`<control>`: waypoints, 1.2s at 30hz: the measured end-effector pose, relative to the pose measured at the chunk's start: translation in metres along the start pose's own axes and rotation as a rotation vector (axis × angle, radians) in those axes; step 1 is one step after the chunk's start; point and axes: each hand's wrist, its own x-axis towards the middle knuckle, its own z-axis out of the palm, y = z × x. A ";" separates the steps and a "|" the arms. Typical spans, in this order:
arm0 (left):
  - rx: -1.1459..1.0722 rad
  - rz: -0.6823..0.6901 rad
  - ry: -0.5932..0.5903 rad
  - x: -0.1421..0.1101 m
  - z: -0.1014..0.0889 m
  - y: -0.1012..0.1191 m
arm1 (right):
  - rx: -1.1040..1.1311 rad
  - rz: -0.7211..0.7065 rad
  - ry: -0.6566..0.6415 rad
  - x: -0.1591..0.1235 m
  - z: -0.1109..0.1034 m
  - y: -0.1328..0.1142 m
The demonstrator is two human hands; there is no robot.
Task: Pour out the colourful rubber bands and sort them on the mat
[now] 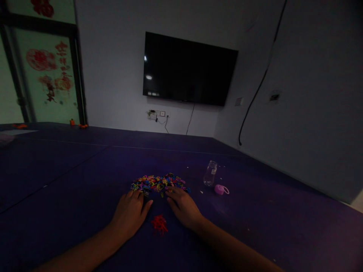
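Observation:
A wide pile of small multicoloured looped clips (155, 182) lies on the dark purple surface; they look like paper clips or stitch markers. My left hand (129, 211) rests palm down at its near left edge, thumb spread and fingertips touching the clips. At the near right edge, my right hand (183, 206) lies with its fingers reaching onto the pile and its thumb held apart. No clip shows clearly in either hand, though the fingertips are partly hidden. Between the wrists sits a smaller heap of red clips (160, 224).
Right of the pile stands a clear bottle (210, 173) without its lid, and a pink cap (220, 189) with a loop lies beside it. White scraps dot the surface (255, 226). A television (190, 70) hangs on the far wall; a door (47, 71) is at left.

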 end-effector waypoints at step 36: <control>-0.093 -0.067 -0.051 0.001 0.016 -0.013 | -0.011 -0.001 -0.051 0.000 0.000 0.001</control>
